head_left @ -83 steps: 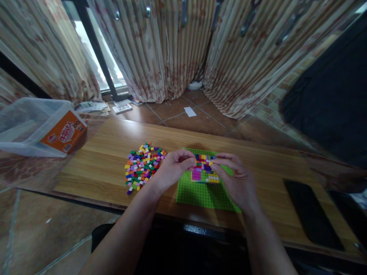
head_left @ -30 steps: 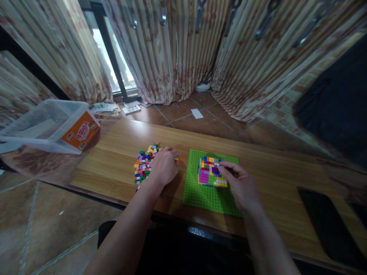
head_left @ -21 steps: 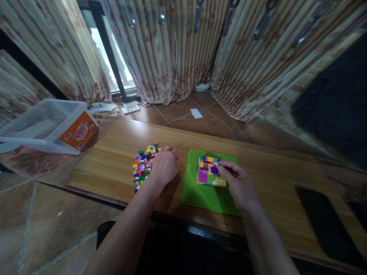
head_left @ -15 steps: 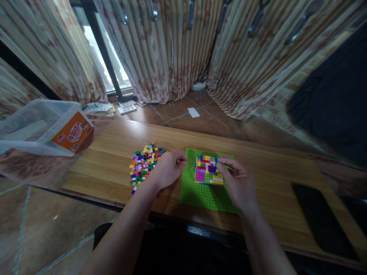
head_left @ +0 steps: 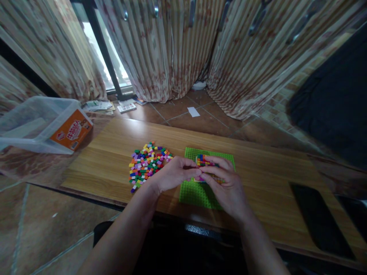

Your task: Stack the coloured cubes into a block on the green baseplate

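Note:
My left hand [head_left: 176, 173] reaches over the left edge of a green studded baseplate [head_left: 193, 196], thumb and forefinger pinched on what looks like a tiny reddish toy brick, mostly hidden. My right hand [head_left: 226, 181] comes in from the other side, its thumb and fingers closing at the same spot, so the fingertips of both hands meet. Beneath them, on the baseplate, is a block of many-coloured toy bricks [head_left: 201, 159]; the hands cover most of its top. Left of the baseplate lies a loose pile of small coloured bricks [head_left: 147, 164], partly behind my left hand.
The wooden tabletop [head_left: 263, 187] carries a dark flat object [head_left: 319, 221] at the right. At the far left stands a clear plastic bin [head_left: 40, 133] with an orange label. Striped curtains [head_left: 160, 57] hang beyond the table, and a white paper [head_left: 193, 112] lies on the tiled floor.
My left hand has moved right, from the baseplate's edge to over the brick block. My right hand has shifted left across the block, and the fingertips now meet.

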Action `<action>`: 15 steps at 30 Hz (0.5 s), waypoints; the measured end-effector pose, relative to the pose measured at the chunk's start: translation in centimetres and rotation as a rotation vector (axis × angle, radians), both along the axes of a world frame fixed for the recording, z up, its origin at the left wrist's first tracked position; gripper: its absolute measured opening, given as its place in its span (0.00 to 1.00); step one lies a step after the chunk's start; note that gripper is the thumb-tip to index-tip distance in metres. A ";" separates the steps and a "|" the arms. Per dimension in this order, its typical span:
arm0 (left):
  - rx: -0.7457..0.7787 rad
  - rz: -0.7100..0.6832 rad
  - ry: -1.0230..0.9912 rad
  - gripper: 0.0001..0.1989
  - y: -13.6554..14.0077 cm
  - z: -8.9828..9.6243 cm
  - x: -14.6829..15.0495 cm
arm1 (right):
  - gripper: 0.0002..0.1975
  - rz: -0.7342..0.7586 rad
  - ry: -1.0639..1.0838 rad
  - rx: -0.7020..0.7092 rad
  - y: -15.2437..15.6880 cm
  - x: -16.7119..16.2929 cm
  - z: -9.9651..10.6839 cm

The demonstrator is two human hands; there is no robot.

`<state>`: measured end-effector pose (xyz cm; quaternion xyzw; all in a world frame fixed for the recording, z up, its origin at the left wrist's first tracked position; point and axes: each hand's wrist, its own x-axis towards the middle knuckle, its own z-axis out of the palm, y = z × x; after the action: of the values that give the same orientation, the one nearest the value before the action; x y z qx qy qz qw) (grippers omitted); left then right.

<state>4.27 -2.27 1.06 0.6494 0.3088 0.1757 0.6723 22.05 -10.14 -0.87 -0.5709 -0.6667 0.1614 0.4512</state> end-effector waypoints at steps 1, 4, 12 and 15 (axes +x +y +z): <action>0.001 0.000 0.001 0.15 0.0 -0.1 0.0 | 0.06 0.000 0.000 0.009 0.0 0.0 -0.1; 0.070 0.052 0.054 0.16 0.4 -0.5 -0.1 | 0.06 -0.033 -0.018 0.025 0.1 0.1 -0.5; 0.217 0.110 0.218 0.13 0.8 -1.9 -0.2 | 0.02 -0.121 -0.076 -0.028 0.2 -0.3 -1.0; 0.190 0.070 0.186 0.13 0.5 -2.0 0.1 | 0.01 -0.174 -0.030 -0.039 0.3 -0.6 -1.0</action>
<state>4.34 -1.74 -0.96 0.7124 0.3740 0.1665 0.5700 21.41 -9.82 -1.91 -0.6376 -0.6182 0.1261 0.4421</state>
